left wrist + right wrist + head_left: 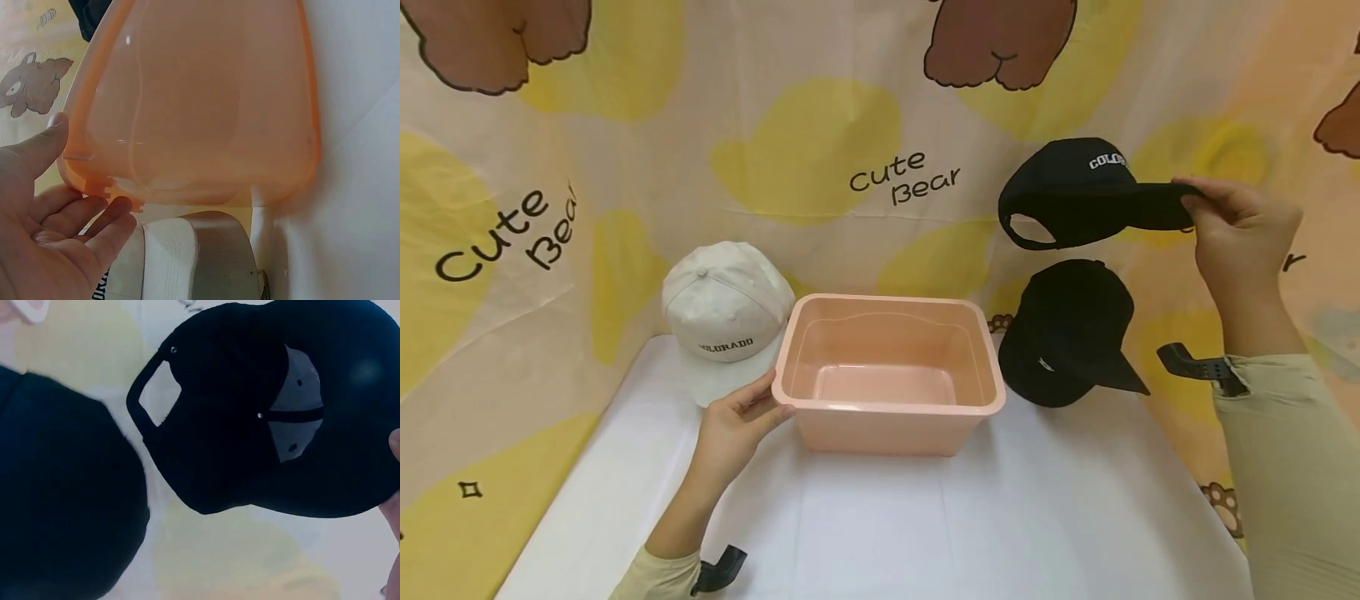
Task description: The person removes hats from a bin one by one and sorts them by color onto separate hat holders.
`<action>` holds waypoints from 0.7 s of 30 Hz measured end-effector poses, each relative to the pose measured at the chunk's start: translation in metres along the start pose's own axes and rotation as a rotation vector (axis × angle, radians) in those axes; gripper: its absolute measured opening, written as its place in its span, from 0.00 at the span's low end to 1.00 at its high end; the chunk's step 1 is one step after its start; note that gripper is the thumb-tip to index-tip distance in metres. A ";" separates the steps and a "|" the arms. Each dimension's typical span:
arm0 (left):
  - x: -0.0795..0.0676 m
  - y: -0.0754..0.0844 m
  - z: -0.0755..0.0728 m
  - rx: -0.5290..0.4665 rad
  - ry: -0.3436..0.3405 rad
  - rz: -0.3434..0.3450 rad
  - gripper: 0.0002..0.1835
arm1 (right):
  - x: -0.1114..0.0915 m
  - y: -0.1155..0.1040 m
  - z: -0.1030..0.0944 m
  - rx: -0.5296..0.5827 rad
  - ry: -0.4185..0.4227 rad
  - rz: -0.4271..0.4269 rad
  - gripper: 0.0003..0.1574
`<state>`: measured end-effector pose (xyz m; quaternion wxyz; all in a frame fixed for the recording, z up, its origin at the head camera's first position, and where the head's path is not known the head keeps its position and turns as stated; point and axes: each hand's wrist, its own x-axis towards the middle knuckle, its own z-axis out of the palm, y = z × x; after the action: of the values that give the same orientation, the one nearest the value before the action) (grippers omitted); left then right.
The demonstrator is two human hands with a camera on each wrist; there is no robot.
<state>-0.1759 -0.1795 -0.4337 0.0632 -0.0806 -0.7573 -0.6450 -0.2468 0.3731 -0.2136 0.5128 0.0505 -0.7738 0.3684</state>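
High at the right in the head view, my right hand (1247, 229) pinches a black baseball cap (1067, 196) by the tip of its visor. The cap hangs level with white lettering on its front; its hollow underside (219, 425) and back strap opening face the right wrist camera. Below it, another black cap (1075, 333) rests on the white surface. My left hand (730, 433) holds the left front corner of a pink plastic bin (880, 433), thumb and fingers at the rim. Nothing lies inside the bin. Behind that hand is a white cap (726, 300) lettered COLORADO.
A white cloth-covered table (880, 525) carries the bin and the two resting caps. Close behind them rises a patterned curtain (805, 150) with bears and yellow patches. The white cap sits right against the bin's left side; the resting black cap stands close at its right.
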 end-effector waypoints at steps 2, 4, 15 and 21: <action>-0.001 -0.001 0.000 -0.002 -0.002 -0.003 0.39 | -0.002 0.007 0.000 -0.017 -0.001 0.002 0.10; -0.001 -0.001 0.000 -0.007 -0.004 -0.002 0.39 | -0.003 0.014 -0.001 -0.017 -0.001 0.012 0.10; 0.001 0.000 0.000 -0.013 0.002 0.007 0.40 | -0.013 0.065 0.002 -0.052 -0.005 0.086 0.10; 0.000 0.001 -0.001 0.012 0.010 0.007 0.40 | -0.026 0.085 0.006 -0.090 -0.022 0.065 0.12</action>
<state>-0.1760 -0.1802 -0.4328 0.0695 -0.0796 -0.7606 -0.6406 -0.2778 0.4230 -0.2801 0.4938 0.0060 -0.7964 0.3490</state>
